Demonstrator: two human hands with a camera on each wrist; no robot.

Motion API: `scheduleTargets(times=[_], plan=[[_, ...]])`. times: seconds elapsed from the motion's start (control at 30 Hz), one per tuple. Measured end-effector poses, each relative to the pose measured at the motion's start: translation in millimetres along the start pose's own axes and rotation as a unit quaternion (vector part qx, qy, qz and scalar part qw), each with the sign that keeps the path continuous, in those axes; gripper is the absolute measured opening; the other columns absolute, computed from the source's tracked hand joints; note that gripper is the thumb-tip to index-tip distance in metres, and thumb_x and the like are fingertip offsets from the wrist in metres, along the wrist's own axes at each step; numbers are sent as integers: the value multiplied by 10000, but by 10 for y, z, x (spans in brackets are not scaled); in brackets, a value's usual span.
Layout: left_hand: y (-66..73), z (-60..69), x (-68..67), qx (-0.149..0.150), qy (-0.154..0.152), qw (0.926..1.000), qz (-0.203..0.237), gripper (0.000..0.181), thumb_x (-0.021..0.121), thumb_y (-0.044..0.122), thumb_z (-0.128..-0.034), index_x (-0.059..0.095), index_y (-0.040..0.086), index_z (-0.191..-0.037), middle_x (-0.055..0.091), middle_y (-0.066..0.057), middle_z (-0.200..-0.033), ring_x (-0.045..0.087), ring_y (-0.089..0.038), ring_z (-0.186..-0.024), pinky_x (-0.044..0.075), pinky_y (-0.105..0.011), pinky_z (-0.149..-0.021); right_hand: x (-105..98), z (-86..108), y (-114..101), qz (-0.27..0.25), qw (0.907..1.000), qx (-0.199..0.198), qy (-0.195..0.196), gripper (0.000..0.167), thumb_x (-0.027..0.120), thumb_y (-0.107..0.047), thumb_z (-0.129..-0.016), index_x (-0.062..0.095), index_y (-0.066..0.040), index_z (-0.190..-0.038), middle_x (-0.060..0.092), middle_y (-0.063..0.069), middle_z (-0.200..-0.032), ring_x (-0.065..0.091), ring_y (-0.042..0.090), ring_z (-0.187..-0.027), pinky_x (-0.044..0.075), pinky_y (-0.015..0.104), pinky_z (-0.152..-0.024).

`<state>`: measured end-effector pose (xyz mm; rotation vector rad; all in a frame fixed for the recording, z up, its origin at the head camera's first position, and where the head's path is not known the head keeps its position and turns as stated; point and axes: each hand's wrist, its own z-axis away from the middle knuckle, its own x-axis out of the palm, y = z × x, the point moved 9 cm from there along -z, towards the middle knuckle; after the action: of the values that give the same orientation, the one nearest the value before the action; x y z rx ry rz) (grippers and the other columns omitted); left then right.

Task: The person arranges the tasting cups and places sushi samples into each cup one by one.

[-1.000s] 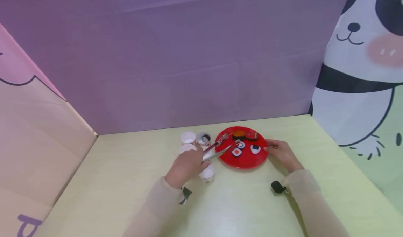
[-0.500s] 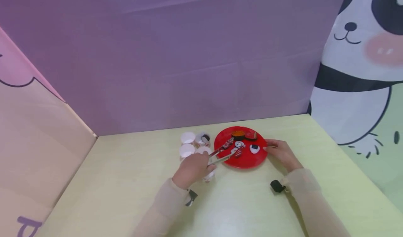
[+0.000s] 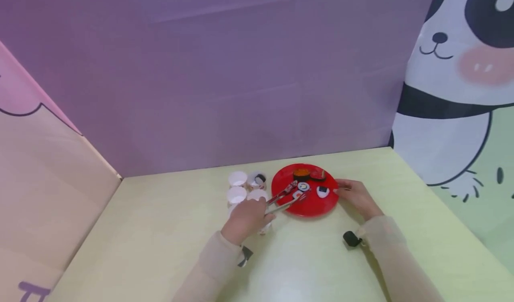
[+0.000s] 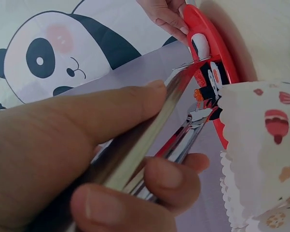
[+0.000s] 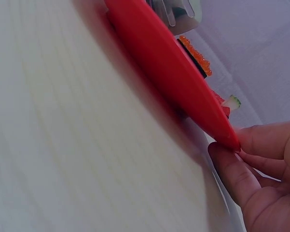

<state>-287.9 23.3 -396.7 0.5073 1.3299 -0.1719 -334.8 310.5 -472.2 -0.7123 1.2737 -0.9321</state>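
Observation:
My left hand (image 3: 246, 217) grips metal tongs (image 3: 281, 206), which point right over a red plate (image 3: 319, 209). The two tips stand apart, one on either side of a toy sushi roll with an orange-red centre (image 3: 296, 195); whether they touch it I cannot tell. Just behind sits a round white roll (image 3: 303, 186). In the left wrist view the tongs (image 4: 176, 96) slant between thumb and fingers. At the plate's right rim, my right hand (image 3: 356, 198) pinches the edge between thumb and fingers, as the right wrist view shows with the plate (image 5: 159, 58) above the table.
Also on the plate are a rice ball (image 3: 322, 192), an orange-roe sushi (image 3: 302, 174) and a red-topped piece (image 3: 318, 175). White paper cups (image 3: 237, 195) stand left of it, partly behind my left hand; one holds a black-and-white piece (image 3: 260, 179). A purple backdrop (image 3: 257, 92) closes the far side.
My left hand has moved slightly right and nearer. The tongs' tips have shifted from the plate's upper left to around the orange-centred roll. My right hand keeps its hold on the rim.

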Motion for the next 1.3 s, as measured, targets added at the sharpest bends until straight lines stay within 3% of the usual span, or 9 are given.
scheduleTargets(times=[0.53,0.93,1.1,1.3], plan=[[11,-9,88,-20,284,9991,-302,309,648,370,-881,552,86,-955,491,-2,-638,480,-152,-545,388,-261,-487,22,17,5,-34,10000,21,9,494,519,-184,-956,400,9,-1396,408,232,-1405,332,413,-1298,323,542,-1036],[8,21,84,-102,242,9989,-394,306,647,363,-883,564,94,-1004,488,-3,-651,476,-156,-557,387,-258,-491,41,11,10,16,10000,60,6,490,522,-185,-959,405,6,-1394,408,230,-1407,332,411,-1300,322,545,-1036],[12,6,97,-56,200,9994,-268,303,645,352,-887,562,93,-1020,491,-2,-651,478,-150,-554,387,-245,-491,20,18,-3,50,10000,-52,18,488,518,-176,-960,402,16,-1393,411,237,-1405,336,415,-1298,316,548,-1038],[18,4,63,59,327,9985,-429,288,646,357,-886,564,94,-971,487,-1,-645,471,-149,-547,387,-246,-487,1,18,-25,4,9999,-126,28,498,524,-182,-958,395,17,-1396,406,240,-1406,334,417,-1299,325,545,-1034]])
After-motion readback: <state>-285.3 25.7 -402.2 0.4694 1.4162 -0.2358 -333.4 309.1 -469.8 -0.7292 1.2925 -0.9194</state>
